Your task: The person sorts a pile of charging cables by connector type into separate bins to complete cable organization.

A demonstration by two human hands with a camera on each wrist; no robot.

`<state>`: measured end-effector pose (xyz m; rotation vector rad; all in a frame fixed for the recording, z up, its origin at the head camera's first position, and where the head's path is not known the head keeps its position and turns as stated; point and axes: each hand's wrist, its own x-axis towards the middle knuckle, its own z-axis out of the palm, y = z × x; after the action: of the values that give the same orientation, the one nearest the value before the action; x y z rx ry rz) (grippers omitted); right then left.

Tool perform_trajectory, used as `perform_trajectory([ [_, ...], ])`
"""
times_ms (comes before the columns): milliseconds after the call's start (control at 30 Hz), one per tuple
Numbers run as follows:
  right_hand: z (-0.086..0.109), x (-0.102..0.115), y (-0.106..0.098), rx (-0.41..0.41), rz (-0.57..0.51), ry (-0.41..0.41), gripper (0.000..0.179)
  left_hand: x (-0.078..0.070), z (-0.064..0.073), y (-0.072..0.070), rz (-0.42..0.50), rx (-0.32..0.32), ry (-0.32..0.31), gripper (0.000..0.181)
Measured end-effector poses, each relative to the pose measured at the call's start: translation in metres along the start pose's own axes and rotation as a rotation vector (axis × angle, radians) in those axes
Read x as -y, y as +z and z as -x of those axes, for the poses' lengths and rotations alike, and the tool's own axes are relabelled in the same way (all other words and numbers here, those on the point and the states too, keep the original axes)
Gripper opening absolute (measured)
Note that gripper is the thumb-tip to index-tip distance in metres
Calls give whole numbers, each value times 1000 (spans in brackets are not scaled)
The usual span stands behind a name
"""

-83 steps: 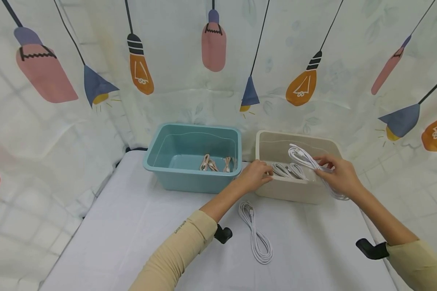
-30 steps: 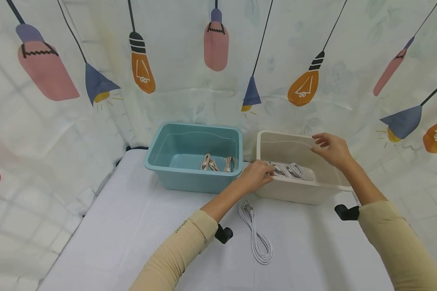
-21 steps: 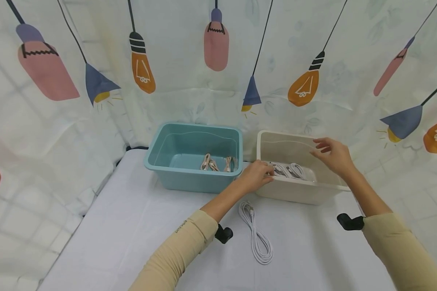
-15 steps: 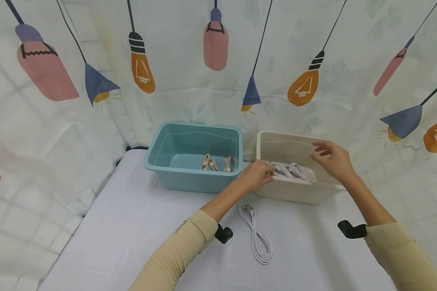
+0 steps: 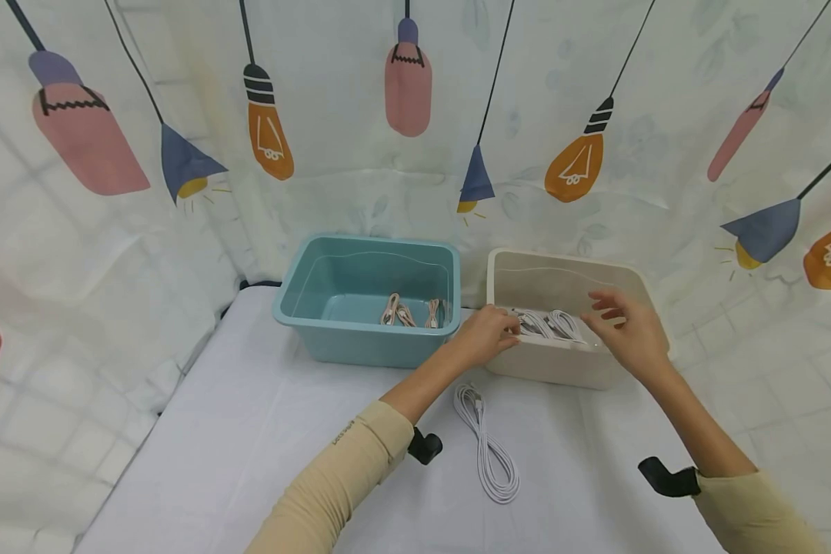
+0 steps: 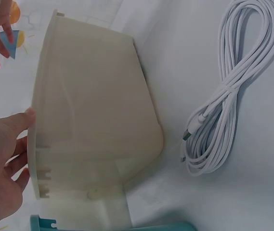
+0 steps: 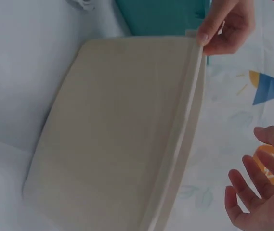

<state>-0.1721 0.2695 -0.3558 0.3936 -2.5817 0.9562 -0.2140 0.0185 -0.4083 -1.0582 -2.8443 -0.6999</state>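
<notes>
My left hand (image 5: 485, 336) grips the near left rim of a beige bin (image 5: 550, 364), the thumb outside and the fingers over the edge, as the left wrist view shows. Several coiled white cables (image 5: 564, 325) lie inside that bin, partly hidden by its front wall. Over the bin's right part hovers my right hand (image 5: 630, 335), its fingers spread and loosely bent around nothing. In front of the bin, one bundled white cable (image 5: 490, 454) with a metal plug lies on the table.
Left of the beige bin stands a teal bin (image 5: 360, 348) holding a few bundled tan cables (image 5: 391, 309). A white cloth covers the table (image 5: 249, 446). Behind both bins hangs a curtain (image 5: 332, 138) printed with lamps. Black mounts (image 5: 425, 446) stick out at the wrists.
Earlier my right hand held a bundled white cable over the beige bin; now that hand holds nothing. It has since lowered a little toward the near rim. My left hand has stayed put.
</notes>
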Motion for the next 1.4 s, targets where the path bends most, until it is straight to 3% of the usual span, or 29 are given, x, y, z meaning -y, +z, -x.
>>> perform_trajectory([
  [567, 41, 6, 30, -107, -12, 17, 35, -1, 1, -1, 24, 2, -4, 12],
  [1133, 83, 8, 76, -126, -3, -45, 38, -2, 0, 0, -21, 11, -7, 16],
  [1400, 102, 8, 103, -88, -3, -17, 41, -3, 4, -3, -27, 11, -7, 13],
])
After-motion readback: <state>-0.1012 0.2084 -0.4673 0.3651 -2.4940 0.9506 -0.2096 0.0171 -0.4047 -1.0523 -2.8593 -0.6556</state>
